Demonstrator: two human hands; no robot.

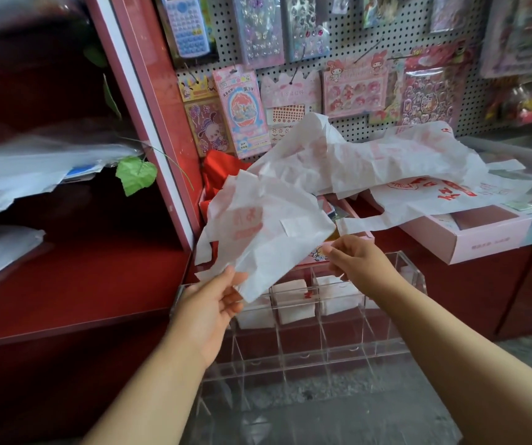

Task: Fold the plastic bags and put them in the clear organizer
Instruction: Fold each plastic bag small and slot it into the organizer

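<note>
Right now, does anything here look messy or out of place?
Yes. Loose plastic bags sprawl crumpled over the pink box and counter instead of sitting folded in the clear organizer. A green leaf also hangs off the red shelf.

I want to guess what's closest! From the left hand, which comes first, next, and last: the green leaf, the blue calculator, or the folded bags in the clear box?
From the left hand:
1. Folded bags, just to its right, in the clear box.
2. Green leaf, up and to the left, by the red shelf.
3. Blue calculator, hanging at the top of the wall, farthest away.
</note>
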